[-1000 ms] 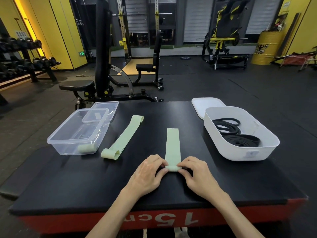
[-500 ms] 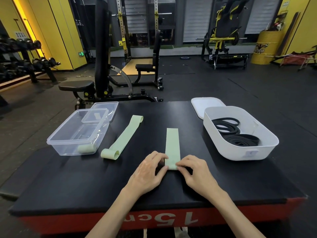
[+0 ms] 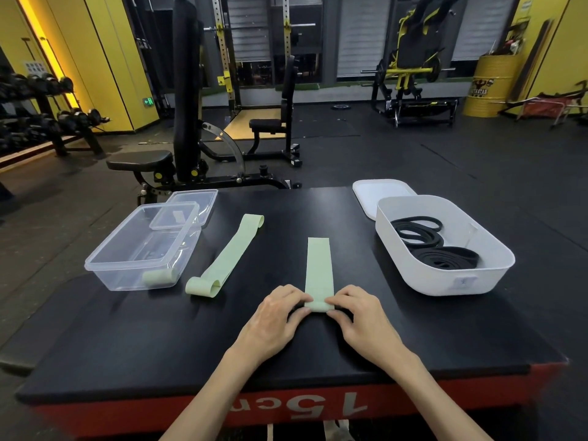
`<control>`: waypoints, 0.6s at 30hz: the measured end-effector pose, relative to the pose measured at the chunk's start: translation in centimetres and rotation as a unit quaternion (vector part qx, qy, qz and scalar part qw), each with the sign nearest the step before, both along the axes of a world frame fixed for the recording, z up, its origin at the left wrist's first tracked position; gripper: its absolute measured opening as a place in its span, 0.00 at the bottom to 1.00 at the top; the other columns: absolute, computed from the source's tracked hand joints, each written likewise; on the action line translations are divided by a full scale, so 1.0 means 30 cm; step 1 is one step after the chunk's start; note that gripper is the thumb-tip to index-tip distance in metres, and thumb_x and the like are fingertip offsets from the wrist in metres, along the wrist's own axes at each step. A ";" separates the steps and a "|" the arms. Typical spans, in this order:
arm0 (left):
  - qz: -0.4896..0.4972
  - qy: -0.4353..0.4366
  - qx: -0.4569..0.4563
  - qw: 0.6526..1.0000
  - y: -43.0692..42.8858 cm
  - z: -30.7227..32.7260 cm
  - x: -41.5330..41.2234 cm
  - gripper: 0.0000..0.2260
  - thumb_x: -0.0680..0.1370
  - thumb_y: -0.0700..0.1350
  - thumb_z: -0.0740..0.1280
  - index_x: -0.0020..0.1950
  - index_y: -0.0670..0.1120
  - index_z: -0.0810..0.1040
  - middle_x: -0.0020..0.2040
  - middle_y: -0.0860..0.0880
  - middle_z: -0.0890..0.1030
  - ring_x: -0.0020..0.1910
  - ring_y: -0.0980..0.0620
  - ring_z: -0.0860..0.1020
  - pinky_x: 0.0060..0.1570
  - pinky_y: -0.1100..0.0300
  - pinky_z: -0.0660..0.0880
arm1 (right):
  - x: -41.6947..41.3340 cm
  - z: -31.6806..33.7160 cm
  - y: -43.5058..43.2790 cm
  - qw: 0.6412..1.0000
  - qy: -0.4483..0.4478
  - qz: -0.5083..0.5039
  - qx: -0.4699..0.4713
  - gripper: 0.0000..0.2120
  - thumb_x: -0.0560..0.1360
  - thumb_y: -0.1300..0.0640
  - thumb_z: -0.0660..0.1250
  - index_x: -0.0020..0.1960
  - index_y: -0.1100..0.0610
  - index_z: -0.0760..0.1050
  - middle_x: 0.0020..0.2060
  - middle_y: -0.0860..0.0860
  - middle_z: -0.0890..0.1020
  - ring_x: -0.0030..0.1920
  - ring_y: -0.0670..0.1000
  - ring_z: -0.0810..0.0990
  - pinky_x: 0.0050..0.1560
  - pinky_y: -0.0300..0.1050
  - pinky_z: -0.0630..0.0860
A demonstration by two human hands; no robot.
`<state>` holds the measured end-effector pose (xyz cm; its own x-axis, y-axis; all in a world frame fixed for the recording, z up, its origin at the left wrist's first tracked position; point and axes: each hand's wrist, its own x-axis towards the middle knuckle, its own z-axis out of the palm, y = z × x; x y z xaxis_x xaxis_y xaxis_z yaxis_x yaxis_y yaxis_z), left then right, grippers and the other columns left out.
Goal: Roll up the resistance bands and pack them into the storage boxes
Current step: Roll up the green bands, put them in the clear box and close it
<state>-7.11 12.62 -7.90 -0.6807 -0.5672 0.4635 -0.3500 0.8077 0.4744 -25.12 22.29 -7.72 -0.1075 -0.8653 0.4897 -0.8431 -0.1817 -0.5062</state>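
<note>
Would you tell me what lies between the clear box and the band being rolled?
A second green band lies there, shown in the head view.

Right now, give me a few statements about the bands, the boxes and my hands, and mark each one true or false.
1. The left hand and the right hand pinch the rolled near end of the middle green band. True.
2. The white box holds green bands. False: it holds black bands.
3. A rolled green band lies in the clear box. True.
4. The other green band is packed in a box. False: it lies on the black platform between the clear box and the middle green band, with only its near end curled.
5. The white lid covers its box. False: it lies flat behind the open white box.
</note>
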 end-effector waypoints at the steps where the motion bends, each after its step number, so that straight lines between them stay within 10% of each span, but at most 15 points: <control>1: -0.001 -0.002 0.000 1.000 0.000 -0.001 0.001 0.14 0.79 0.53 0.60 0.55 0.48 0.79 0.49 0.58 0.77 0.48 0.65 0.70 0.52 0.70 0.69 | 0.001 0.000 0.002 1.000 0.001 0.001 0.000 0.08 0.72 0.60 0.72 0.52 0.56 0.82 0.42 0.44 0.78 0.44 0.42 0.75 0.48 0.36 0.73; 18: -0.017 0.018 0.005 1.000 0.000 0.008 0.004 0.09 0.78 0.52 0.63 0.50 0.49 0.79 0.46 0.57 0.76 0.43 0.60 0.73 0.47 0.65 0.73 | 0.001 0.012 0.013 1.000 -0.019 0.020 0.010 0.10 0.72 0.55 0.69 0.53 0.52 0.80 0.40 0.41 0.75 0.42 0.40 0.74 0.46 0.35 0.73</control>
<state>-6.99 12.61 -7.67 -0.6829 -0.5489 0.4820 -0.3052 0.8139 0.4944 -25.09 22.69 -7.34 -0.0912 -0.8786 0.4688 -0.8160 -0.2039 -0.5409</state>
